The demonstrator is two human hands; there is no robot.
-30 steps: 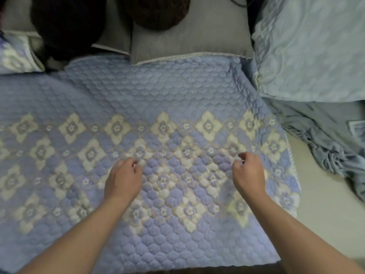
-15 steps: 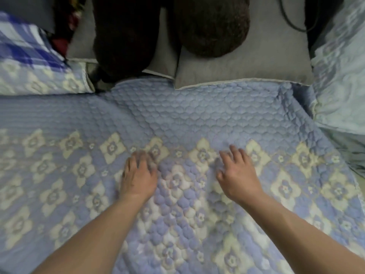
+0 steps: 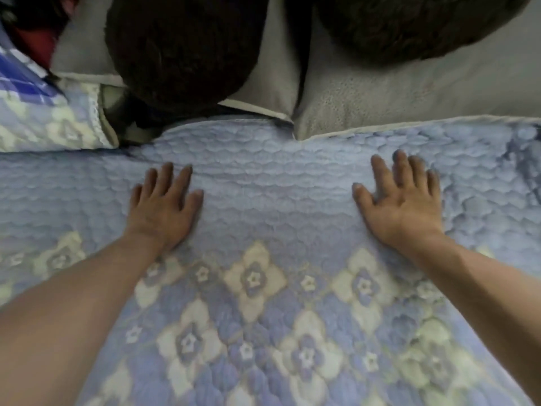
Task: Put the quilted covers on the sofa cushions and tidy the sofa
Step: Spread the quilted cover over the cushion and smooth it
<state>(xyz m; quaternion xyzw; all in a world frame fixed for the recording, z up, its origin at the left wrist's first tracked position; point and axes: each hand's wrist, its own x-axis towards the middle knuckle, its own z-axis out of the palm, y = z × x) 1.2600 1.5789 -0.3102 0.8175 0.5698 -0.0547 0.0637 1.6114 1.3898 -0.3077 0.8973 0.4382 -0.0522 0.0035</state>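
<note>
A blue quilted cover (image 3: 272, 206) with cream flower diamonds lies spread over the sofa seat and fills most of the view. My left hand (image 3: 164, 206) presses flat on its plain blue band, fingers straight and slightly spread. My right hand (image 3: 401, 200) lies flat on the same band further right, fingers straight and pointing toward the sofa back. Both hands hold nothing. The cover's far edge meets the grey back cushions (image 3: 380, 106).
Two dark brown furry cushions (image 3: 181, 51) (image 3: 409, 24) lean on the grey back cushions. At the left lies another quilted flower-pattern piece with a lace edge (image 3: 52, 124), with blue checked fabric (image 3: 20, 71) and something red (image 3: 35, 45) behind it.
Both hands have opened from pinching the cover and slid forward over it to the plain blue band near the back cushions, spreading apart. The view has moved closer to the sofa back.
</note>
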